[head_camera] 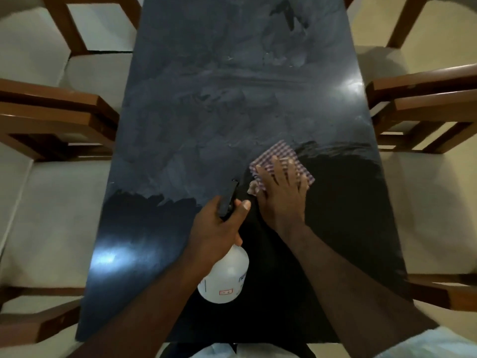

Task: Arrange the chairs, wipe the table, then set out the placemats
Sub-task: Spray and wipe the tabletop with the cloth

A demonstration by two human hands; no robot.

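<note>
A long dark glossy table [206, 104] fills the middle of the head view. Its far part looks hazy and smeared, its near part dark and shiny. My right hand [282, 192] lies flat, fingers spread, pressing a red-and-white checked cloth [280, 153] onto the table right of centre. My left hand [219, 228] grips the black trigger head of a white spray bottle [224, 277], held just above the near part of the table, nozzle pointing away from me. No placemats are in view.
Wooden chairs with pale cushioned seats flank the table: two on the left [51, 117] [85, 29] and two on the right [423, 107] [402, 21]. Nearer cushioned seats [51, 215] [433, 210] sit close against both long edges. Pale floor shows beyond.
</note>
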